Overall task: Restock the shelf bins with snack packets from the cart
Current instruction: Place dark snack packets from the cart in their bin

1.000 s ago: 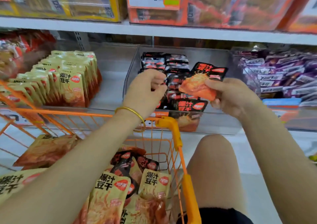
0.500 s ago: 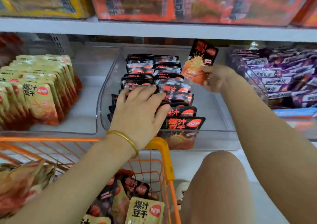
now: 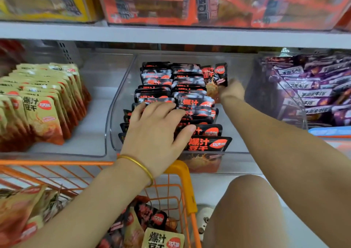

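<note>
A clear plastic bin [image 3: 121, 103] on the middle shelf holds two rows of upright black-and-orange snack packets [image 3: 190, 88]. My left hand [image 3: 155, 130] lies flat with spread fingers on the tops of the front packets. My right hand [image 3: 231, 91] reaches to the bin's back right and pinches one black-and-orange packet [image 3: 215, 76] upright beside the right row. The orange wire cart [image 3: 182, 183] stands below the shelf, with yellow packets [image 3: 163, 238] and black ones [image 3: 153, 217] lying in it.
A bin of yellow packets [image 3: 41, 105] stands to the left, a bin of purple packets [image 3: 313, 88] to the right. Orange and yellow boxes [image 3: 171, 4] fill the shelf above. My bare knee [image 3: 247, 209] is beside the cart.
My right hand moved the held packet down and back into the bin's rear right. My left hand stayed spread on the front packets. The view came closer.
</note>
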`<state>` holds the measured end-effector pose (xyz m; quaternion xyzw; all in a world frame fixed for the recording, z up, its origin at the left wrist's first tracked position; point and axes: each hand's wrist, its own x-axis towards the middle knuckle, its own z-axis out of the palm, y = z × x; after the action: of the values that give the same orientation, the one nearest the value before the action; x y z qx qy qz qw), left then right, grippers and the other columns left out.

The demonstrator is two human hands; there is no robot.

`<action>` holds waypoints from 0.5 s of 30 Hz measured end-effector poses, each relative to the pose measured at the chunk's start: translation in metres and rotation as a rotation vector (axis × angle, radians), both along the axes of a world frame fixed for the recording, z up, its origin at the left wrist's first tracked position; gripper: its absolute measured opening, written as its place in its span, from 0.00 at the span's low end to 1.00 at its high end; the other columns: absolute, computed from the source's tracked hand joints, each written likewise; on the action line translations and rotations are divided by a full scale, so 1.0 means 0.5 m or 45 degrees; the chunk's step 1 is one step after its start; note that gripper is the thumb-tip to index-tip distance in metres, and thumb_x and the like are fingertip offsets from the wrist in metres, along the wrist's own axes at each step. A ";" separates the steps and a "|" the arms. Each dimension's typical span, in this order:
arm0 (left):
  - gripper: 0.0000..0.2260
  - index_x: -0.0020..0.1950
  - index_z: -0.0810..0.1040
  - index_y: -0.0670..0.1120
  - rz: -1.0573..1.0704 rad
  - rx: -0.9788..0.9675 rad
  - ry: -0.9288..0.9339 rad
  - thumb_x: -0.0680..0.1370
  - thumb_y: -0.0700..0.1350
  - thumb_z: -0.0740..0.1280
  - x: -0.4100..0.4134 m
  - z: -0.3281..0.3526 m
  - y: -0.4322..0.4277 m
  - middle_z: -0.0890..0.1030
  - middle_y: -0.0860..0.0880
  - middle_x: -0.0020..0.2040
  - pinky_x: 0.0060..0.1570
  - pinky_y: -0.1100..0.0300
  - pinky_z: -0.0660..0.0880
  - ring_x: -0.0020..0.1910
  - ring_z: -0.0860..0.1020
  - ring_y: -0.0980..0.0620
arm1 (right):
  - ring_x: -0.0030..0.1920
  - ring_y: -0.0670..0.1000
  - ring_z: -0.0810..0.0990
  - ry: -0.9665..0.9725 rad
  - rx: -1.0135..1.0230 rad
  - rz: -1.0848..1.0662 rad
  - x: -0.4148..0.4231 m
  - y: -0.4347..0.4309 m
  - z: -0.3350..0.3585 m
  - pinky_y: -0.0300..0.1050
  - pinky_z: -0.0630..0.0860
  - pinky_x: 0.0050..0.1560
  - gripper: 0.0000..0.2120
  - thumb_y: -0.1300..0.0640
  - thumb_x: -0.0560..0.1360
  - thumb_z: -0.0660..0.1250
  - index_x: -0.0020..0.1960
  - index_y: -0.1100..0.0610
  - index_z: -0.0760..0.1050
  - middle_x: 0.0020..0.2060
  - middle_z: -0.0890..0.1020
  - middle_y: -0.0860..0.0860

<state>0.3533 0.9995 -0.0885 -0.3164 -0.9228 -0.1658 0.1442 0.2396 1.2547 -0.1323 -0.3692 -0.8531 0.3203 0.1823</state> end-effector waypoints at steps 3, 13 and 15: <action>0.26 0.61 0.77 0.51 -0.003 -0.001 0.008 0.76 0.62 0.49 -0.002 -0.001 -0.001 0.76 0.51 0.63 0.68 0.48 0.57 0.66 0.69 0.48 | 0.59 0.62 0.75 0.009 -0.052 -0.018 -0.010 -0.002 -0.008 0.51 0.72 0.54 0.12 0.58 0.77 0.63 0.59 0.62 0.71 0.58 0.76 0.62; 0.18 0.60 0.77 0.51 -0.054 0.159 0.114 0.76 0.56 0.55 0.029 0.015 -0.060 0.77 0.53 0.60 0.59 0.56 0.61 0.60 0.71 0.50 | 0.62 0.60 0.74 0.088 -0.184 -0.062 -0.004 -0.003 0.021 0.52 0.72 0.62 0.32 0.50 0.73 0.71 0.67 0.66 0.62 0.64 0.73 0.62; 0.17 0.59 0.77 0.51 -0.048 0.188 0.130 0.76 0.55 0.56 0.047 0.021 -0.096 0.77 0.54 0.59 0.55 0.57 0.61 0.58 0.72 0.51 | 0.58 0.59 0.77 0.117 -0.160 -0.002 0.030 -0.013 0.063 0.53 0.74 0.59 0.26 0.53 0.73 0.71 0.63 0.67 0.65 0.60 0.74 0.63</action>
<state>0.3769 0.9515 -0.0778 -0.3300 -0.8935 -0.2197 0.2107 0.2545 1.2481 -0.1010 -0.3654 -0.8218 0.3899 0.1980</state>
